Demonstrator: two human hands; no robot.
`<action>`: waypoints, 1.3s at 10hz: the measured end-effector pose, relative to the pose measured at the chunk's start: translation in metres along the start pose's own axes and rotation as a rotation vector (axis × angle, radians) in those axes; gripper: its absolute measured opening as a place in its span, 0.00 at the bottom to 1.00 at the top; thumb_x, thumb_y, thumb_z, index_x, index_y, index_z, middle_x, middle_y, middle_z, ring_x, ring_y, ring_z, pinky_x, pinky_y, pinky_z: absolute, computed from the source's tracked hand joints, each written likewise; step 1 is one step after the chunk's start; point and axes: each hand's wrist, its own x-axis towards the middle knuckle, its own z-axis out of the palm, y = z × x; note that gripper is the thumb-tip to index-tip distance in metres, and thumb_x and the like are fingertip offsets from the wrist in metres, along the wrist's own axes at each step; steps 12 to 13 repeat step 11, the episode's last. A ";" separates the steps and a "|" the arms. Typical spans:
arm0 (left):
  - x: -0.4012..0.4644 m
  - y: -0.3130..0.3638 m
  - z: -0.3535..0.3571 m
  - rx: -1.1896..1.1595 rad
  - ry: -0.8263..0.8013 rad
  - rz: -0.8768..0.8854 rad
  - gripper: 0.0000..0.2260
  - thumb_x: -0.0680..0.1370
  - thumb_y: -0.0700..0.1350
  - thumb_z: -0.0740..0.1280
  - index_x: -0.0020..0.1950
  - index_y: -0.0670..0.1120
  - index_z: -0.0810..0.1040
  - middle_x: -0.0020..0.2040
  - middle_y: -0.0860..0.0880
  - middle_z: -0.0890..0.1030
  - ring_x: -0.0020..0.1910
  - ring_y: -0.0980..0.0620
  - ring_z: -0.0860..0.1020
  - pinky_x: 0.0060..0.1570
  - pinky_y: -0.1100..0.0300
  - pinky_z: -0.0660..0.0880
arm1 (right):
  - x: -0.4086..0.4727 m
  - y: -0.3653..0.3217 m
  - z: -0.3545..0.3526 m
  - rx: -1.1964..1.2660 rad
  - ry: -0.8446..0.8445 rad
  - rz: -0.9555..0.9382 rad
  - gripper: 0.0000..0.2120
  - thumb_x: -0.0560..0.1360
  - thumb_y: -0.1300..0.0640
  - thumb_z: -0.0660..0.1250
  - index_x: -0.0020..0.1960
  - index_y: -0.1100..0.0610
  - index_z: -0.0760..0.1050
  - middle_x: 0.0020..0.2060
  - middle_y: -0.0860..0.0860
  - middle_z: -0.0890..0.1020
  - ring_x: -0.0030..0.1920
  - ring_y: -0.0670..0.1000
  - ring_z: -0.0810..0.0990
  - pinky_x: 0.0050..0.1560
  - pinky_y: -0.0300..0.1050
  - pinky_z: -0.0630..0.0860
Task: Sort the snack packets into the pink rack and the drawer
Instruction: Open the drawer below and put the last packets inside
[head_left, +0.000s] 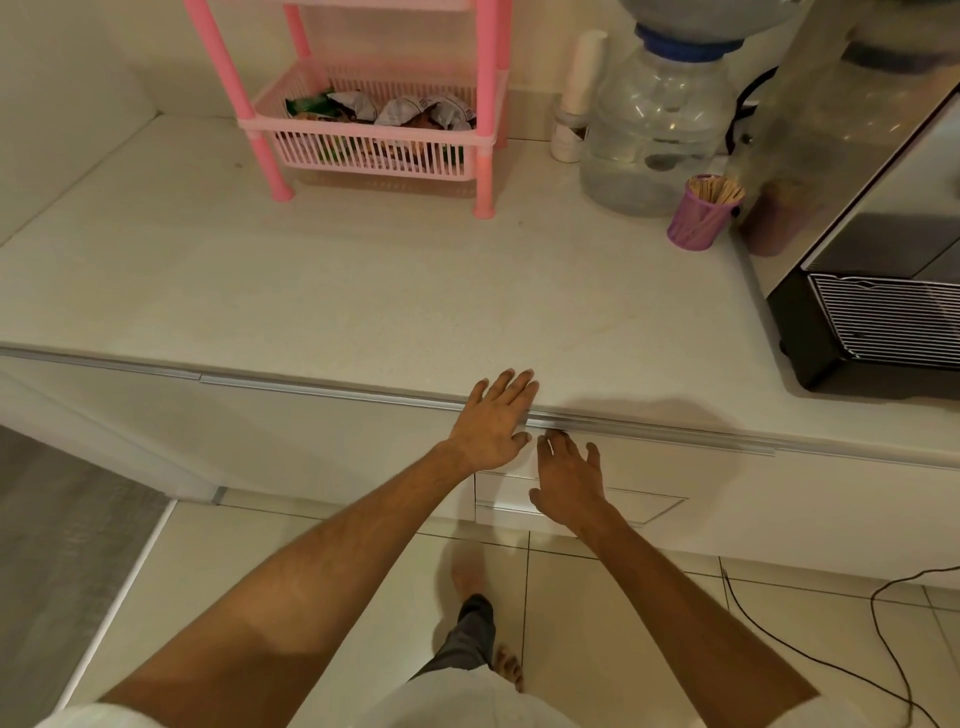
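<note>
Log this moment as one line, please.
left hand flat on counter edge | right hand at drawer front | packets in pink rack

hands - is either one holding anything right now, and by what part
Neither holds anything. The left hand lies flat on the counter edge; the right hand is open against the drawer front.

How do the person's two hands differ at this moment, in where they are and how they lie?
The left hand lies flat across the countertop edge, fingers straight. The right hand is lower, against the drawer front, fingertips up at the metal rail. Both hold nothing, and no packets lie near them.
</note>
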 end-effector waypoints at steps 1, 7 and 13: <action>0.000 -0.001 0.001 -0.001 0.008 0.007 0.32 0.80 0.51 0.60 0.79 0.46 0.48 0.79 0.49 0.46 0.78 0.48 0.45 0.74 0.48 0.44 | 0.003 0.003 0.000 0.006 0.006 -0.003 0.37 0.74 0.49 0.65 0.76 0.60 0.53 0.76 0.56 0.57 0.76 0.53 0.54 0.73 0.62 0.50; 0.000 -0.004 0.000 -0.066 -0.017 0.007 0.26 0.83 0.53 0.49 0.79 0.46 0.48 0.79 0.50 0.46 0.78 0.49 0.44 0.74 0.48 0.42 | 0.008 0.014 -0.011 0.072 -0.090 -0.064 0.41 0.73 0.45 0.66 0.77 0.56 0.49 0.77 0.54 0.50 0.76 0.53 0.52 0.74 0.60 0.50; 0.022 -0.052 -0.102 0.007 0.114 -0.142 0.27 0.83 0.56 0.45 0.79 0.46 0.44 0.79 0.51 0.43 0.77 0.51 0.42 0.74 0.46 0.43 | 0.008 0.066 -0.135 0.124 -0.236 -0.149 0.16 0.75 0.48 0.64 0.56 0.58 0.75 0.54 0.55 0.79 0.53 0.56 0.76 0.53 0.48 0.72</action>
